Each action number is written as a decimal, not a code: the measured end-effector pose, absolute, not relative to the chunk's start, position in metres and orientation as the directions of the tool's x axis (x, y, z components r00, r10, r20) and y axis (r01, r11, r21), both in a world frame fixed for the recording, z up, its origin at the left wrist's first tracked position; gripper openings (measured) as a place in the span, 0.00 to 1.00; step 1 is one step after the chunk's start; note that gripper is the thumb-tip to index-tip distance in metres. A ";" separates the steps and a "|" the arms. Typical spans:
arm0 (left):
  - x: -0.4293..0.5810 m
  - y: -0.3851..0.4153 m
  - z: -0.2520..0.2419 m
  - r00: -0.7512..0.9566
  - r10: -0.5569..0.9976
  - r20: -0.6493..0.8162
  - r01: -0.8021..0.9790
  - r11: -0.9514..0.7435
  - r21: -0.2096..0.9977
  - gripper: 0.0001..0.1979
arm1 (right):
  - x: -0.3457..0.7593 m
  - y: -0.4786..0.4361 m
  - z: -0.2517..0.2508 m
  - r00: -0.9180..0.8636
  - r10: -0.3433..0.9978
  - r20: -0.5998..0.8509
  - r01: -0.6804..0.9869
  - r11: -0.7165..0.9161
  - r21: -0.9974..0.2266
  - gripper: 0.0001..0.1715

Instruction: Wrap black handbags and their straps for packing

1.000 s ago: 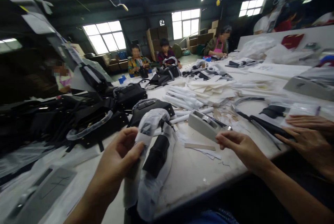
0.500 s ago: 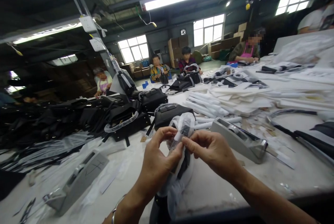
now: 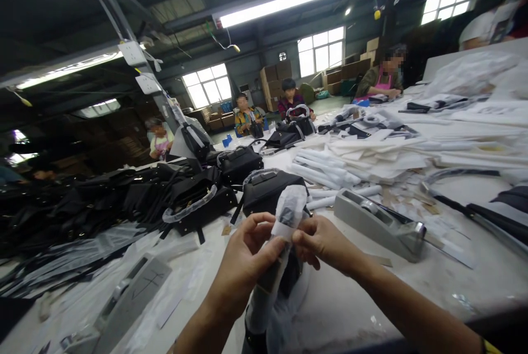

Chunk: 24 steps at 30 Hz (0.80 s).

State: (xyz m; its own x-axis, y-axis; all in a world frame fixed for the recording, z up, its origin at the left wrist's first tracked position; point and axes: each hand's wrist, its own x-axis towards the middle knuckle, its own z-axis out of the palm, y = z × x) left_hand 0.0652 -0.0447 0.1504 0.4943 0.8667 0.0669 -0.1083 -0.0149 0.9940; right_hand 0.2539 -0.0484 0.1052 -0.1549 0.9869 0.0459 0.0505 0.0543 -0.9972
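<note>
2 bare hands meet at a handle, which rises above the near part of the table and is covered with cloudy plastic. The left hand is closed on it from the left side: the thumb lies in front and the fingers bend around, at the white band. The right hand comes from the other side; its thumb and bent forefinger pinch the edge of the handle, just beside the band. Below the hands, the plastic goes down over something black, whose form is partly hidden.

Just behind the handle is 1 black bag, its own grip also in clear wrap. 1 smaller-looking bag is farther back, more to the left. A dark heap covers much of the left side. The grey right dispenser stands near the right hand, and the left dispenser, with dark marks on its side, is left of the left arm. White rolls lie beyond the right dispenser, next to loose sheets. Far across, 2 people are beside each other.
</note>
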 end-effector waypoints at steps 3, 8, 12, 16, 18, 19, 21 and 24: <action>0.065 -0.042 0.149 0.500 0.866 -0.006 -0.184 0.113 0.976 0.22 | 0.254 -0.042 0.096 -0.140 0.990 0.013 0.052 0.021 -0.998 0.38; 0.065 -0.044 0.153 0.422 0.906 -0.033 -0.187 0.123 0.975 0.25 | 0.258 -0.063 0.104 0.079 0.991 0.106 0.075 0.100 -0.992 0.31; 0.064 -0.048 0.157 0.395 0.919 0.001 -0.137 0.057 0.989 0.21 | 0.251 -0.091 0.117 0.057 0.982 0.182 -0.204 0.190 -0.960 0.37; 0.067 -0.055 0.155 0.394 0.917 0.057 -0.042 -0.044 0.998 0.17 | 0.234 -0.101 0.127 -0.015 0.973 0.231 -0.387 0.207 -0.898 0.56; 0.071 -0.060 0.150 0.381 0.918 0.110 -0.013 -0.113 0.993 0.16 | 0.228 -0.101 0.129 0.011 0.974 0.227 -0.432 0.209 -0.877 0.58; 0.075 -0.063 0.147 0.362 0.918 0.163 0.001 -0.175 0.985 0.16 | 0.226 -0.101 0.128 0.035 0.977 0.211 -0.438 0.205 -0.875 0.57; 0.082 -0.068 0.143 0.322 0.904 0.283 0.041 -0.312 0.949 0.13 | 0.224 -0.100 0.126 0.095 0.981 0.170 -0.414 0.194 -0.889 0.54; 0.086 -0.076 0.141 0.313 0.866 0.389 0.042 -0.422 0.906 0.10 | 0.227 -0.100 0.121 0.158 0.974 0.162 -0.318 0.206 -0.925 0.51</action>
